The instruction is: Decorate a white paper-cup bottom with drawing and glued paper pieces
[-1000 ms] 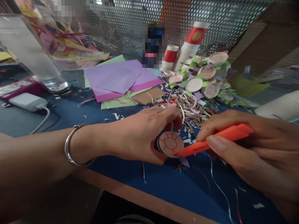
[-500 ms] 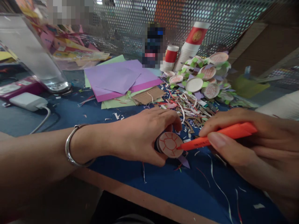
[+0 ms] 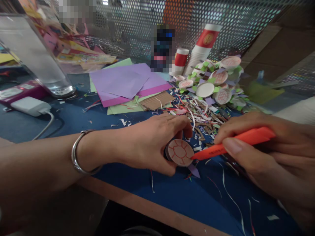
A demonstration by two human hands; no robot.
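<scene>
My left hand [image 3: 157, 144], a silver bangle at its wrist, is closed around a small round paper piece [image 3: 180, 153]. Its pale flat face is turned up and bears a red ring with short lines running outward. A purple paper tab [image 3: 194, 171] sticks out at its lower side. Between thumb and fingers, my right hand [image 3: 258, 157] grips an orange-red marker [image 3: 236, 143]. The marker's tip is at the right rim of the round face; whether it touches, I cannot tell.
Paper shreds [image 3: 201, 113] lie beyond my hands. Behind them are a pile of similar round pieces [image 3: 219, 80] and stacked paper cups [image 3: 206, 41]. Purple sheets [image 3: 123, 78] lie at the centre back. On the left stand a glass of water [image 3: 44, 62] and a white charger [image 3: 31, 106] with its cable.
The marker and my right hand have shifted slightly right, taking the tip from inside the round face to its edge. My left hand keeps its hold.
</scene>
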